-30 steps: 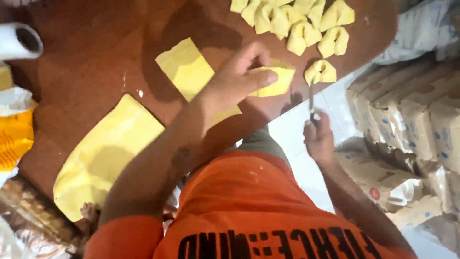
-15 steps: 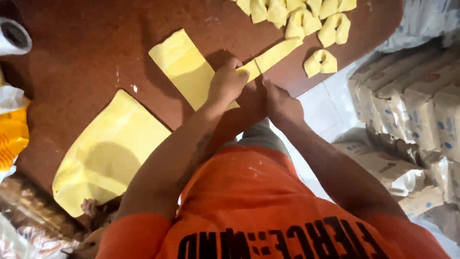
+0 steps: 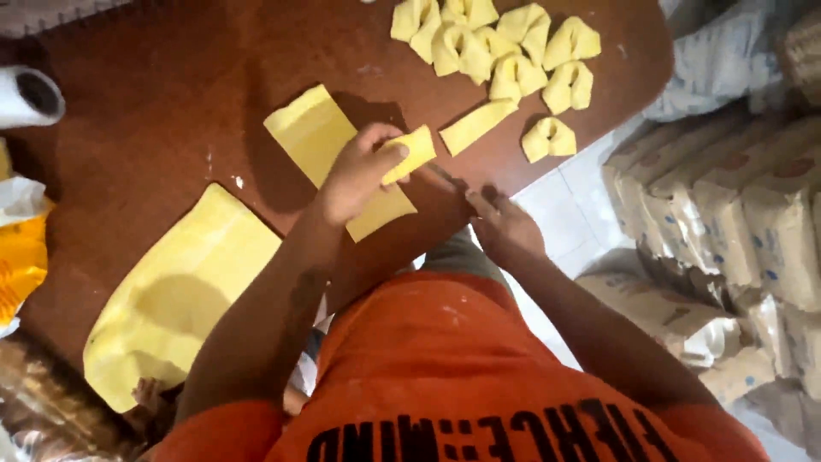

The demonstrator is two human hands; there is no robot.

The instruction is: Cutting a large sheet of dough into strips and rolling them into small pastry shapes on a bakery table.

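You stand at a brown table (image 3: 171,103) with a big sheet of yellow dough (image 3: 180,299) lying flat at its near edge, ready for cutting, a smaller sheet (image 3: 321,137) beside it, and a heap of folded pieces (image 3: 496,47) set aside at the far edge. Your left hand (image 3: 355,175) pinches a small cut strip of dough (image 3: 410,152) between thumb and fingers, lifted just above the smaller sheet. Your right hand (image 3: 505,227) is closed around a thin blade (image 3: 445,180) that points toward that strip.

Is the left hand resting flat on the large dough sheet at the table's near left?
No, the left hand is lifting a small cut dough piece above the narrower dough strip, well away from the large dough sheet.
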